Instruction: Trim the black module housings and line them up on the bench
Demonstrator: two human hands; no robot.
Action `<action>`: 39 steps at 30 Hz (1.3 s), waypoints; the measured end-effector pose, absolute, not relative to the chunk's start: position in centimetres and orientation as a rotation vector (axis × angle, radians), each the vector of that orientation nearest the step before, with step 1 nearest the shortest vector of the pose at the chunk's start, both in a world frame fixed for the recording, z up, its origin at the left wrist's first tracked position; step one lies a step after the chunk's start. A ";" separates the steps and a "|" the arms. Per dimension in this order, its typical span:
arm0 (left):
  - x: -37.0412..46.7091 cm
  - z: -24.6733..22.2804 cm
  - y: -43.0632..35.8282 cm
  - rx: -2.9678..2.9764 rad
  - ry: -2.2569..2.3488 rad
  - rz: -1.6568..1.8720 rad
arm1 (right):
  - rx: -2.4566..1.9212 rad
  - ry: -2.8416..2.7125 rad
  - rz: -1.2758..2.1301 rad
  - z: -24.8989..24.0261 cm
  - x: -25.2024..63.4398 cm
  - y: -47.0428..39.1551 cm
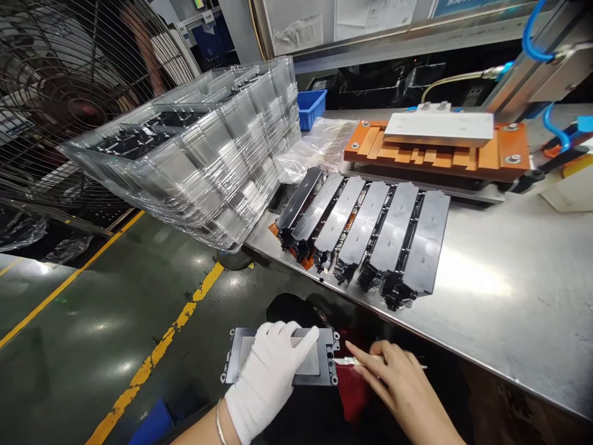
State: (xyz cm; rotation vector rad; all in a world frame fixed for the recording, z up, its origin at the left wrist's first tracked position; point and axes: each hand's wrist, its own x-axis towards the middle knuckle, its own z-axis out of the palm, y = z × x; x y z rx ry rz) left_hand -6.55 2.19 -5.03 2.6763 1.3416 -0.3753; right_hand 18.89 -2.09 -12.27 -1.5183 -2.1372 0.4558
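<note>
My left hand (269,374), in a white glove, grips a flat rectangular black plastic part (308,363) above my lap. A pale grey panel fills the part's upper face, and small ring-shaped lugs stand at its corners. My bare right hand (396,377) pinches a slim craft knife (346,361), whose narrow tip meets the part's right end beside some small holes. The right index finger stretches along the knife, and its handle's rear shows past the knuckles. My left palm hides much of the part's middle.
Several long black plastic housings (359,216) lie side by side on the metal table (486,278). Behind them stands an orange fixture (435,154) with a white block. Stacked clear trays (222,161), a blue bin (311,108) and a caged fan (88,105) are to the left.
</note>
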 end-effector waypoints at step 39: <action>-6.4 -4.4 2.4 2.632 1.439 -0.305 | -1.656 -1.225 2.031 -8.2 14.7 -2.5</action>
